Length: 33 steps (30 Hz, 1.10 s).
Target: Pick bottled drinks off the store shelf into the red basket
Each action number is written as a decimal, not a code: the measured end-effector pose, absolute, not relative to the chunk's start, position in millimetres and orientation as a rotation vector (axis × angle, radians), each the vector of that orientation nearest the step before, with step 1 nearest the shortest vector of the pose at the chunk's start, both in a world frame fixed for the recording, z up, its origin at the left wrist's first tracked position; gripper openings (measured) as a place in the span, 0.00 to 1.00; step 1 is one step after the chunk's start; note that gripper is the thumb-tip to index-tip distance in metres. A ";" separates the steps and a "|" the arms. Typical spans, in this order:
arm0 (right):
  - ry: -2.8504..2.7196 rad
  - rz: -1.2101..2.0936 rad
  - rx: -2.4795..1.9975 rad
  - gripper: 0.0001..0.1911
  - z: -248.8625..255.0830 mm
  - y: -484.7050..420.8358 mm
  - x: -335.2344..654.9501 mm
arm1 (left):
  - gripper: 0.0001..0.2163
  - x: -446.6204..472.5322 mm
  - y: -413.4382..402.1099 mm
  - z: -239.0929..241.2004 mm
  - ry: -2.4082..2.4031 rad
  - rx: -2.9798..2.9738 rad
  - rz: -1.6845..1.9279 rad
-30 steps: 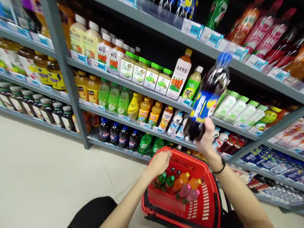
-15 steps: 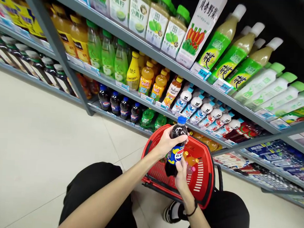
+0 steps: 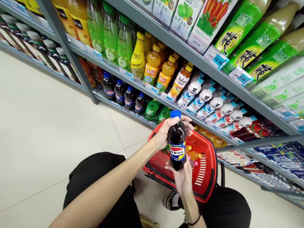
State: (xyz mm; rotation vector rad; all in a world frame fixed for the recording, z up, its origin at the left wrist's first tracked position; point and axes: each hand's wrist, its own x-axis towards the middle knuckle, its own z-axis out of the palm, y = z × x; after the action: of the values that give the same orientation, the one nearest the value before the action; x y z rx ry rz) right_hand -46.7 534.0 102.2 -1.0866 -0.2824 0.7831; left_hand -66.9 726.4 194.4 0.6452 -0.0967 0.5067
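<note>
A dark cola bottle (image 3: 177, 138) with a blue cap and a blue label stands nearly upright between my two hands, above the red shopping basket (image 3: 206, 182). My left hand (image 3: 163, 131) wraps the bottle's upper part near the cap, its fingers reaching behind it. Around the lower end, my right hand (image 3: 183, 176) supports the bottle with thumb and fingers on either side. The label's front now faces me. Inside the basket lie small bottles with orange drink (image 3: 195, 155) and a pink-capped bottle (image 3: 195, 163), partly hidden by my hands and the cola bottle.
A grey shelf unit (image 3: 155, 14) full of drinks runs diagonally ahead. Small cola bottles (image 3: 129, 98) and green bottles (image 3: 152, 109) line its lowest level. My knees flank the basket, above a pale tiled floor (image 3: 41, 130).
The cola bottle has been turned so its label faces me squarely. My right hand has shifted under its lower end, and my left fingers have loosened at the top. The view has moved closer to the shelves.
</note>
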 end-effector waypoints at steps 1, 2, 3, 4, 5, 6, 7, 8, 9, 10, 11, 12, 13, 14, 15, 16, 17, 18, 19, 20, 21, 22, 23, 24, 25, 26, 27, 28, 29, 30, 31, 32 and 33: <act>-0.300 0.731 -1.114 0.26 101.8 531.6 -47.6 | 0.27 -66.9 727.9 195.4 -0.104 0.637 0.502; -0.319 0.673 -1.150 0.27 101.6 528.9 -48.4 | 0.28 -67.1 729.3 196.2 -0.108 0.633 0.500; -0.343 0.615 -1.198 0.28 101.6 526.1 -49.2 | 0.28 -67.4 730.8 196.8 -0.108 0.632 0.501; -0.373 0.555 -1.255 0.28 101.7 523.2 -49.9 | 0.28 -68.0 732.3 197.3 -0.106 0.632 0.505; -0.405 0.489 -1.318 0.29 101.6 520.1 -50.4 | 0.28 -68.6 733.9 197.7 -0.103 0.635 0.509; -0.439 0.416 -1.383 0.30 101.4 517.1 -50.7 | 0.28 -69.4 735.4 198.0 -0.100 0.638 0.514; -0.470 0.345 -1.444 0.31 100.9 514.1 -50.8 | 0.28 -70.2 736.9 198.0 -0.097 0.640 0.517; -0.499 0.277 -1.495 0.32 100.2 511.4 -50.7 | 0.28 -70.9 738.3 197.9 -0.093 0.642 0.517; -0.526 0.217 -1.538 0.34 99.2 508.9 -50.3 | 0.27 -71.6 739.6 197.7 -0.092 0.644 0.512; -0.556 0.165 -1.576 0.35 98.2 506.8 -49.7 | 0.27 -72.1 740.7 197.4 -0.092 0.644 0.505; -0.591 0.122 -1.612 0.36 97.1 505.1 -48.9 | 0.27 -72.6 741.6 197.2 -0.094 0.644 0.496; -0.629 0.077 -1.644 0.37 96.3 503.7 -47.9 | 0.27 -72.9 742.4 197.1 -0.097 0.644 0.488; -0.671 0.024 -1.671 0.37 95.8 502.6 -46.7 | 0.27 -73.1 743.0 197.1 -0.099 0.644 0.484; -0.717 -0.044 -1.696 0.37 95.6 501.8 -45.3 | 0.26 -73.2 743.5 197.3 -0.101 0.644 0.483; -0.773 -0.125 -1.717 0.37 95.9 501.3 -43.9 | 0.26 -73.2 743.8 197.6 -0.100 0.644 0.482; -0.832 -0.217 -1.732 0.38 96.6 500.8 -42.2 | 0.26 -73.0 744.0 198.0 -0.098 0.644 0.481; -0.895 -0.310 -1.743 0.38 97.6 500.4 -40.4 | 0.26 -72.8 744.2 198.3 -0.094 0.644 0.478; -0.958 -0.399 -1.752 0.38 98.9 500.0 -38.2 | 0.26 -72.5 744.2 198.6 -0.090 0.643 0.474; -1.016 -0.479 -1.756 0.39 100.3 499.6 -35.8 | 0.27 -72.2 744.3 198.6 -0.086 0.643 0.468; -1.067 -0.548 -1.751 0.40 101.9 499.2 -33.1 | 0.28 -72.0 744.3 198.4 -0.082 0.641 0.463; -1.112 -0.609 -1.737 0.41 103.7 498.8 -30.1 | 0.29 -71.8 744.4 198.0 -0.078 0.639 0.459; -1.158 -0.669 -1.716 0.42 105.6 498.4 -26.9 | 0.30 -71.6 744.5 197.4 -0.076 0.637 0.454; -1.207 -0.730 -1.689 0.42 107.6 498.1 -23.5 | 0.30 -71.5 744.6 196.7 -0.076 0.633 0.447; -1.253 -0.790 -1.662 0.43 109.8 497.8 -20.3 | 0.31 -71.5 744.7 196.0 -0.080 0.628 0.437; -1.292 -0.842 -1.643 0.44 112.0 497.5 -17.3 | 0.31 -71.5 744.8 195.3 -0.086 0.621 0.427; -1.321 -0.881 -1.638 0.45 114.1 497.3 -14.9 | 0.32 -71.4 744.8 194.8 -0.093 0.614 0.417; -1.338 -0.903 -1.645 0.45 115.9 497.2 -13.0 | 0.32 -71.5 744.8 194.4 -0.099 0.610 0.409; -1.345 -0.913 -1.657 0.44 117.4 497.3 -12.0 | 0.33 -71.5 744.8 194.3 -0.103 0.609 0.404; -1.343 -0.916 -1.669 0.44 118.3 497.5 -11.8 | 0.33 -71.6 744.7 194.5 -0.103 0.613 0.402; -1.335 -0.910 -1.678 0.43 118.4 497.9 -12.6 | 0.33 -71.9 744.6 194.9 -0.100 0.621 0.403; -1.317 -0.896 -1.683 0.42 117.7 498.4 -14.2 | 0.33 -72.3 744.4 195.6 -0.098 0.631 0.404; -1.286 -0.864 -1.688 0.41 116.2 499.1 -16.5 | 0.33 -72.8 744.2 196.5 -0.098 0.642 0.406; -1.241 -0.810 -1.697 0.40 113.9 499.9 -19.4 | 0.33 -73.4 744.0 197.6 -0.099 0.653 0.409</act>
State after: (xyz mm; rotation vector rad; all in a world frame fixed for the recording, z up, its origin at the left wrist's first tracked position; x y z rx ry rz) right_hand -19.4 499.9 113.9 -1.6975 -1.2406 -0.8095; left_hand -73.4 744.0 197.6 0.6531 -0.0986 0.4089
